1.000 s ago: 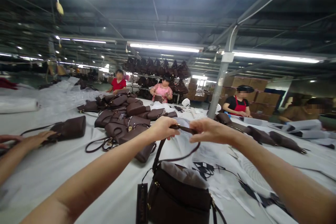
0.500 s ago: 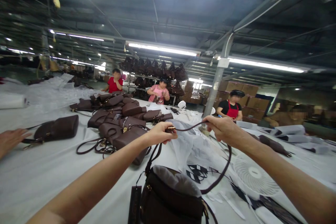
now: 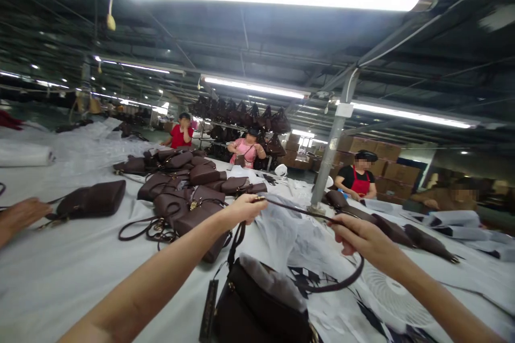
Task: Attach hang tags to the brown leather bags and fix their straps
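A dark brown handbag (image 3: 261, 305) stands close in front of me, with pale stuffing paper (image 3: 273, 281) at its top and a dark hang tag (image 3: 208, 308) on its left side. Its long shoulder strap (image 3: 298, 206) is lifted above the bag. My left hand (image 3: 245, 209) is closed around the strap near its gold-coloured buckle. Farther right, my right hand (image 3: 352, 230) grips the same strap, thumb and fingers pinched on it. Between both hands the strap runs nearly straight, then loops down right to the bag.
More brown handbags (image 3: 189, 182) lie heaped beyond my left hand. At far left a co-worker's hand (image 3: 28, 214) is by another bag (image 3: 92, 199). A white fan (image 3: 394, 295) lies under my right forearm. Clear plastic (image 3: 289, 230), a metal post (image 3: 332, 155) and co-workers are ahead.
My right hand has moved right and down along the strap, drawing it straighter. The left hand keeps its hold near the buckle. The view has tilted up slightly.
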A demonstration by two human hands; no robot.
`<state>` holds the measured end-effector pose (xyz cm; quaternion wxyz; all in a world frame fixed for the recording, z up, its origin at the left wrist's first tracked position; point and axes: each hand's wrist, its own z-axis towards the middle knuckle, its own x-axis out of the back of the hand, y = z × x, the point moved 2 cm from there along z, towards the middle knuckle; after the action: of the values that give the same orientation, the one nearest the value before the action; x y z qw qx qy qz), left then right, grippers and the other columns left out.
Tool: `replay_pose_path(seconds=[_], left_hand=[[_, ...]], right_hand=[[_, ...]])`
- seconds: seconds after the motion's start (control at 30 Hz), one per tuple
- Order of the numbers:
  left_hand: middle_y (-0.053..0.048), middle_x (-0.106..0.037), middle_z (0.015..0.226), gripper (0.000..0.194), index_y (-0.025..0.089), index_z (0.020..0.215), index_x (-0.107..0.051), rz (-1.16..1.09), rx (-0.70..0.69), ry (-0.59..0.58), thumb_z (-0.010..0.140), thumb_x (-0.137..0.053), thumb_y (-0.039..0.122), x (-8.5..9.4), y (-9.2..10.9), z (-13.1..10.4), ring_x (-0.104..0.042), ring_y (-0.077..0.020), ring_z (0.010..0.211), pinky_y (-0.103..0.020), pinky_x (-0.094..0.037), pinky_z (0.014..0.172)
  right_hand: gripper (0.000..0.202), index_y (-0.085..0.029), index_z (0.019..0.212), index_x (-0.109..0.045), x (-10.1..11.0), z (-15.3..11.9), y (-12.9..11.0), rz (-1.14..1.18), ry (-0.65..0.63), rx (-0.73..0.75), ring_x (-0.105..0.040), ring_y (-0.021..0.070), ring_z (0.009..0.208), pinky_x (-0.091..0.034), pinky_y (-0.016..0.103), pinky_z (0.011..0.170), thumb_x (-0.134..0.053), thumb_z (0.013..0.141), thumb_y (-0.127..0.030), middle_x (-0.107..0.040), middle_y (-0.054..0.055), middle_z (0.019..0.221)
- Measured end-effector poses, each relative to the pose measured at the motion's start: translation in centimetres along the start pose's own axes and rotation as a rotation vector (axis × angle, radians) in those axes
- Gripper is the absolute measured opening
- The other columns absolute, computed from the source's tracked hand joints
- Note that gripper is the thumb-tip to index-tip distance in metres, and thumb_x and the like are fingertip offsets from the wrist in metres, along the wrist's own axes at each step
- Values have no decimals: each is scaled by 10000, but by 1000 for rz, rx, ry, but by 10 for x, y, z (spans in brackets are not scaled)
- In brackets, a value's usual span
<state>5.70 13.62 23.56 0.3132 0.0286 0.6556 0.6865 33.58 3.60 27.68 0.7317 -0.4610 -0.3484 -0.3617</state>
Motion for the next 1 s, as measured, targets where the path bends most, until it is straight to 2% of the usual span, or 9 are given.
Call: replay_pose_path(seconds=[0.1, 0.2, 0.27, 0.37, 0.53, 0.63, 0.73, 0.87, 1.0], left_hand=[[-1, -590, 585, 422, 162, 612, -446, -190, -21, 100, 820, -679, 446, 5, 2, 7, -564, -104, 476, -217, -460, 488], [-46, -639, 713, 440, 166, 649, -414, -348, -76, 209, 962, -434, 475, 18, 6, 16, -652, -126, 640, -268, -541, 649], [-11, -590, 644, 439, 168, 675, -406, -407, -110, 267, 996, -338, 460, 32, 7, 20, -600, -85, 541, -223, -519, 597], [72, -445, 517, 412, 180, 684, -368, -419, -117, 295, 972, -421, 470, 45, 4, 19, -376, -28, 346, -148, -365, 415], [48, -523, 573, 342, 178, 742, -416, -294, 7, 99, 886, -612, 418, 14, -15, 14, -310, -21, 338, -148, -239, 367], [13, -579, 628, 375, 163, 764, -478, -195, 71, -69, 753, -762, 408, -14, -23, 9, -348, -26, 367, -160, -239, 373], [50, -517, 582, 417, 149, 746, -522, -32, 61, -256, 659, -819, 429, -24, -21, 2, -338, -21, 389, -164, -253, 390], [36, -539, 579, 308, 148, 748, -565, 254, 33, -419, 667, -779, 355, -12, -12, -9, -379, -49, 418, -187, -255, 401], [57, -517, 520, 193, 143, 723, -583, 260, -34, -230, 625, -750, 132, 10, -7, -13, -412, -63, 444, -189, -243, 421]], right_hand=[[306, -222, 889, -632, -23, -11, -17, -92, -50, 117, -649, 155, 561, -525, 252, 556, -385, 907, -401, -687, 12, 723], [362, -301, 1132, -647, -62, -26, -19, -287, -124, 318, -718, 218, 789, -551, 276, 671, -448, 846, -201, -750, 33, 921], [531, -365, 1202, -616, -77, -31, -7, -398, -132, 345, -726, 214, 763, -542, 261, 639, -428, 795, -80, -753, 15, 926], [404, -352, 1059, -663, -72, -25, 8, -524, -119, 370, -723, 196, 717, -520, 236, 577, -429, 837, -108, -747, 3, 871], [194, -237, 844, -654, -45, 11, -39, -809, -28, 382, -701, 181, 645, -427, 222, 485, -474, 915, -235, -706, 20, 787], [208, -207, 848, -674, -51, 36, -86, -858, -50, 375, -700, 191, 680, -411, 223, 511, -497, 928, -280, -713, 55, 769], [228, -197, 854, -703, -63, 54, -112, -769, -91, 350, -695, 204, 734, -423, 240, 578, -495, 920, -260, -737, 79, 804], [248, -202, 757, -700, -67, 60, -109, -418, -144, 342, -650, 157, 682, -411, 224, 602, -524, 898, -303, -716, 23, 728], [313, -180, 685, -617, -54, 54, -78, -214, -260, 252, -564, 111, 542, -388, 203, 536, -459, 918, -316, -629, -15, 594]])
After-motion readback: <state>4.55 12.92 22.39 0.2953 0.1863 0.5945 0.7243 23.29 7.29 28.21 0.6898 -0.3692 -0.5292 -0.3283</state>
